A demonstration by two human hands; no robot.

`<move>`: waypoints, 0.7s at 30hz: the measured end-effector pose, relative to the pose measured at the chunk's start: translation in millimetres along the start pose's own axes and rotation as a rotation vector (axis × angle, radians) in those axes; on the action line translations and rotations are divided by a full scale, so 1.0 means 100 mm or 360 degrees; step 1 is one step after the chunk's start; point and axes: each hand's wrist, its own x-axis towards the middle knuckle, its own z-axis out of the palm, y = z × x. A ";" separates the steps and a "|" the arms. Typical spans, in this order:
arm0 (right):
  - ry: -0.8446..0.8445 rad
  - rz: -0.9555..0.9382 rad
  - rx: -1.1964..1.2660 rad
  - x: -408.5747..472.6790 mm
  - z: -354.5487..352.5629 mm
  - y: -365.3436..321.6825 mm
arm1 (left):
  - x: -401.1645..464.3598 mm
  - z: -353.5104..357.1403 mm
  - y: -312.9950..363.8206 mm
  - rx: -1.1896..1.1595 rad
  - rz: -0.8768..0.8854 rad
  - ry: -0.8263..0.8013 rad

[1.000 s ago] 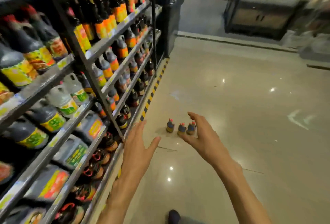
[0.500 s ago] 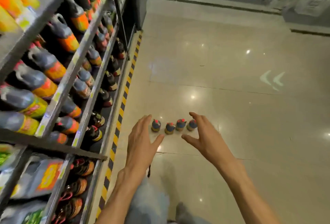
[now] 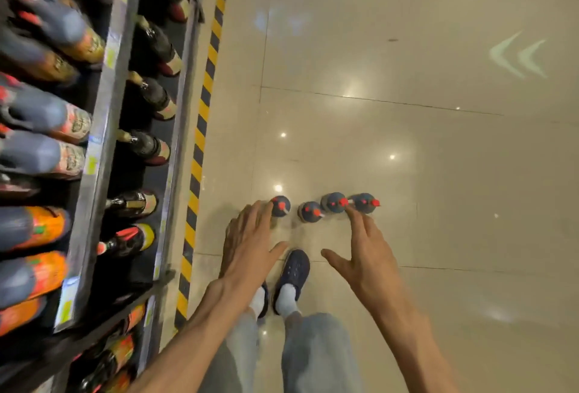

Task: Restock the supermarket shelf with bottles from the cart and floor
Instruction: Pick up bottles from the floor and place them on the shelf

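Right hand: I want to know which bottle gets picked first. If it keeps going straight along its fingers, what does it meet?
Likely the rightmost floor bottle; the right hand seems just short of it.

We observe the left hand (image 3: pixel 250 245) and right hand (image 3: pixel 365 251), fingers spread, above four red-capped bottles (image 3: pixel 324 206) standing on the tiled floor (image 3: pixel 438 173).

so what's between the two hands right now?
Head view: bare floor tile and the toe of a dark shoe between left hand and right hand; no bottle.
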 end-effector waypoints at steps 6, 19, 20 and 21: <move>-0.0080 0.0092 0.0015 1.03 1.39 0.84 | 1.19 1.61 -0.59 0.0221 -0.0121 -0.0128; -0.0161 0.0278 0.0019 1.85 3.43 2.23 | 2.54 4.26 -1.43 -0.0710 -0.0355 0.0199; -0.0156 0.0294 0.0042 1.87 3.46 2.28 | 2.55 4.29 -1.43 -0.0695 -0.0356 0.0281; -0.0147 0.0309 0.0074 1.89 3.47 2.31 | 2.55 4.29 -1.42 -0.0691 -0.0364 0.0318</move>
